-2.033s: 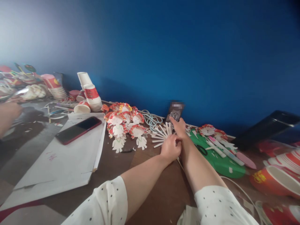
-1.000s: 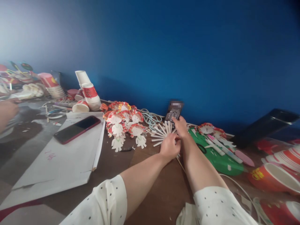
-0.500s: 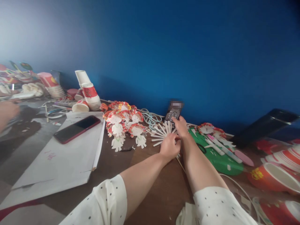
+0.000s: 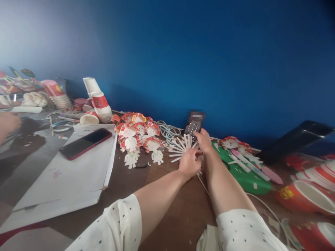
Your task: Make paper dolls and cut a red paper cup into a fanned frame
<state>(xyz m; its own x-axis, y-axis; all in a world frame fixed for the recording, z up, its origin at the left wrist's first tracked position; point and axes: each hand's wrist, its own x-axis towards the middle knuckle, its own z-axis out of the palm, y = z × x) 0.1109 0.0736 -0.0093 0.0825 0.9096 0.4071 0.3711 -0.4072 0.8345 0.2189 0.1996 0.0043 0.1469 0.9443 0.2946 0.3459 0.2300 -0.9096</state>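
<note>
Paper strips [image 4: 180, 149], white and narrow, spread like a fan just beyond and to the left of my left hand [image 4: 190, 163]. Their gathered end runs in under my fingers, and the loose tips point away from me and out to the left. My left hand is curled, thumb and fingers drawn together, pinching that gathered end; the exact spot of contact is hidden behind my knuckles.

Farther forward and slightly to the right is my right hand [image 4: 204, 141], its wrist just beside my left thumb. Its thumb lies over the lower front of a phone [image 4: 194, 126] that leans against the blue wall [image 4: 209, 59]. The other fingers are at the phone's right edge, but I cannot tell whether they grip it. The upper tips of the strips come close below the phone.

Left of the strips, paper dolls [image 4: 131, 143] with red-edged heads lie in a heap on the brown table [image 4: 170, 212]. A looped pale cable [image 4: 167, 131] lies between the heap and the phone.
</note>
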